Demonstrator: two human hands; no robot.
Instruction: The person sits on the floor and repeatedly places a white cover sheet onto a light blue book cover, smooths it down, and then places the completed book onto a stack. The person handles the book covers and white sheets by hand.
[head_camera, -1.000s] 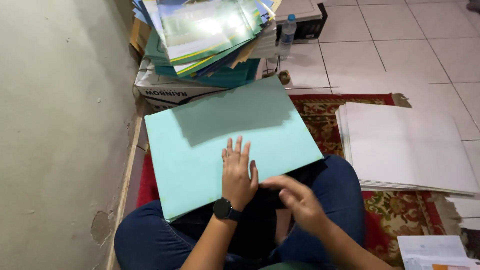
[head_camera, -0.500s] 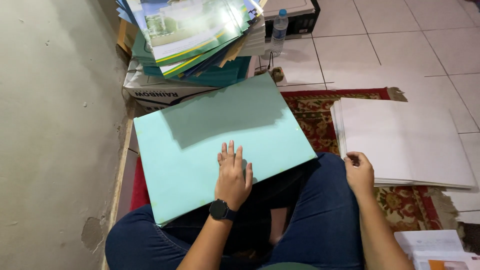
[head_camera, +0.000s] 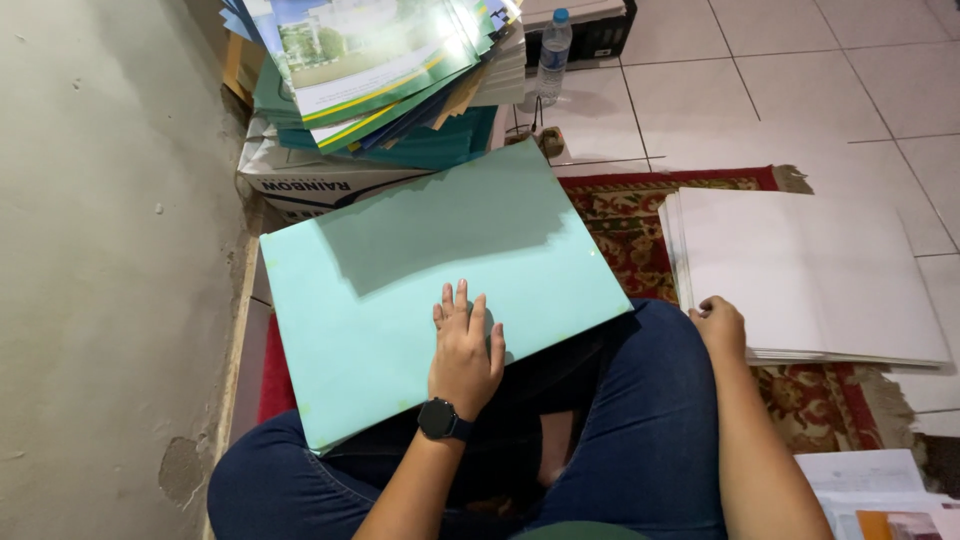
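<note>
hands sit well apart: the left hand (head_camera: 466, 350) lies flat and open, fingers spread a little, palm down on the pale green sheet (head_camera: 430, 290) resting tilted across the person's lap, gripping nothing. a black watch (head_camera: 443, 420) wraps that wrist. the right hand (head_camera: 722, 325) reaches to the near left corner of the white paper stack (head_camera: 800, 275) on the patterned red rug (head_camera: 640, 225); its fingers curl at the stack's edge, though i cannot tell whether they pinch a sheet. beyond the green sheet, 1 heap of printed folders (head_camera: 380, 60) tops a cardboard box (head_camera: 320, 185), with 1 plastic bottle (head_camera: 554, 45) on the tiles.
</note>
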